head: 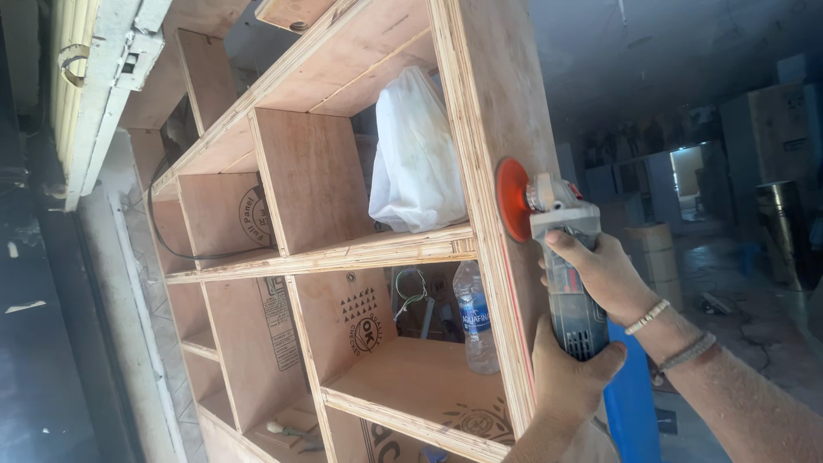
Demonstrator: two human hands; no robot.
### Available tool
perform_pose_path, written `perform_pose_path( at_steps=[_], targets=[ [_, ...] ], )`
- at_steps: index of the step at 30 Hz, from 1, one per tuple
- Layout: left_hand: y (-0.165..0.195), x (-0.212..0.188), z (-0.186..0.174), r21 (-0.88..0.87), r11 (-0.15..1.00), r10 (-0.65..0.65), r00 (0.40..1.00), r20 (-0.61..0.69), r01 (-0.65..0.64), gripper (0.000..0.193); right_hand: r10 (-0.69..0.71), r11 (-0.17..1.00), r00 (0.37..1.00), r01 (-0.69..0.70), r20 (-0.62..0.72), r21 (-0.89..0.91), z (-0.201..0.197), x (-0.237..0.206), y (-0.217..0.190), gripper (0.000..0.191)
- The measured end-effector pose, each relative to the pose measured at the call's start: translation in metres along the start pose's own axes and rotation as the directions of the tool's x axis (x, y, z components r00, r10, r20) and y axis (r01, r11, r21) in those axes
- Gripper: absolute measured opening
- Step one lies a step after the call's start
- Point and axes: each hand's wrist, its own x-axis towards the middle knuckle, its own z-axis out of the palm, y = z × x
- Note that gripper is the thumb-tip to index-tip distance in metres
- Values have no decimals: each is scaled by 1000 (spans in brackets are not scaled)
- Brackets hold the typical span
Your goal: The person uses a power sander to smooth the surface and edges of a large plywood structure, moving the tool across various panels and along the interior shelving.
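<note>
A grey handheld sander (570,283) carries an orange disc (513,199) that lies flat against the outer side panel (506,111) of a plywood shelf unit. My right hand (607,276), with bracelets at the wrist, wraps the upper part of the tool's body. Lower down, my left hand (561,377) grips the rear of the body from below. The camera view is tilted, so the shelf unit leans across the picture.
A white plastic bag (416,163) sits in an upper compartment and a clear water bottle (474,317) stands in the one below. A black cable (171,244) hangs at the left. A blue object (633,407) stands by my arms. Cartons (651,249) and a metal drum (784,231) stand behind.
</note>
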Motion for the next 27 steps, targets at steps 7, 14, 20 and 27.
perform_pose_path(
  at_steps=[7, 14, 20, 27],
  targets=[
    [23, 44, 25, 232, 967, 132, 987, -96, -107, 58, -99, 995, 993, 97, 58, 39, -6, 55, -32, 54],
    [28, 57, 27, 687, 664, 387, 922, 23, -296, 83, -98, 994, 993, 95, 64, 51, -26, 95, -29, 51],
    [25, 40, -13, 983, 42, 927, 375, 30, -180, 79, -238, 970, 971, 238, -4, -38, -25, 152, -61, 61],
    [20, 51, -25, 493, 865, 301, 879, -370, -88, 46, -495, 866, 867, 498, 59, -52, -11, 177, -134, 64]
  ],
)
